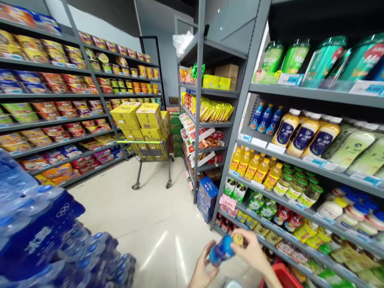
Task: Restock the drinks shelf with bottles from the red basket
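Low in the view, my left hand [205,264] is wrapped round the lower part of a small blue bottle [221,250], which lies tilted with its top toward the right. My right hand [250,249] pinches at the bottle's top end, by a round yellow piece with a face-like mark [238,240]. Whether that piece is joined to the bottle is unclear. Similar small blue bottles [265,120] stand on the shelf to the right.
Shelves of drinks [318,160] rise close on the right, with a red basket [283,276] below. Shrink-wrapped water bottles [45,240] are stacked at left. A cart [147,150] loaded with yellow cartons [150,116] stands ahead, near shelves of instant noodles [60,108].
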